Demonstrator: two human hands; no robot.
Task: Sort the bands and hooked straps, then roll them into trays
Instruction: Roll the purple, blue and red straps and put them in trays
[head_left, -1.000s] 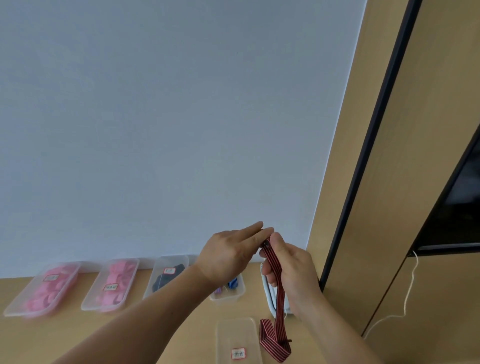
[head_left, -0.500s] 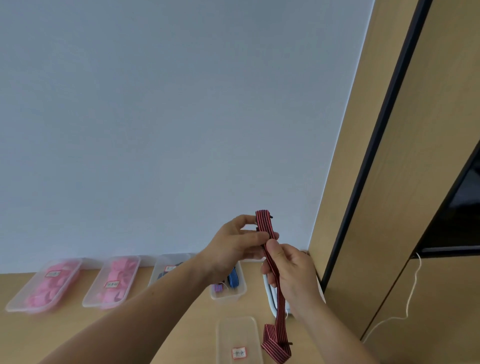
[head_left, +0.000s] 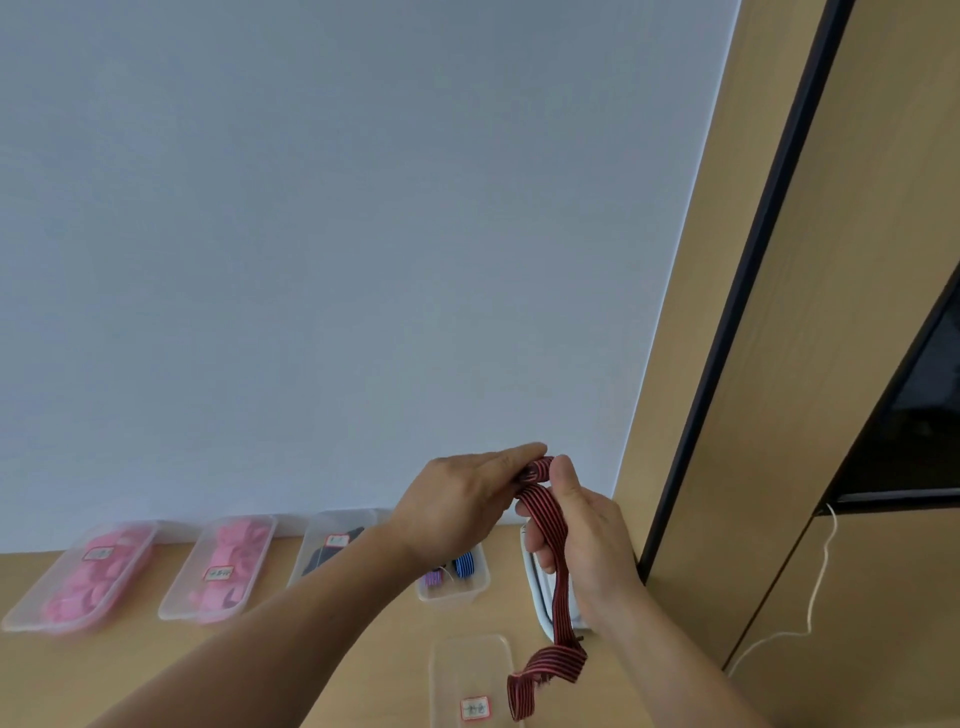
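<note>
Left hand (head_left: 457, 512), right hand (head_left: 589, 545) pinch striped strap (head_left: 560, 592) top end. Keep your turns tight, edges flush; feed hanging tail slowly.

1. Strap (head_left: 558, 582): red with black stripes. It is held in the air with its top end curled into a small roll. The rest hangs down, and the loose tail is twisted over the near tray (head_left: 467, 657).
2. Near tray: clear, with a red-bordered label.
3. Small tray (head_left: 452, 595): holds a blue roll (head_left: 463, 564) and a purple roll (head_left: 432, 577).
4. Dark-filled tray (head_left: 317, 526): at the wall.
5. Two pink-filled trays (head_left: 171, 613) (head_left: 23, 616): furthest left.
</note>
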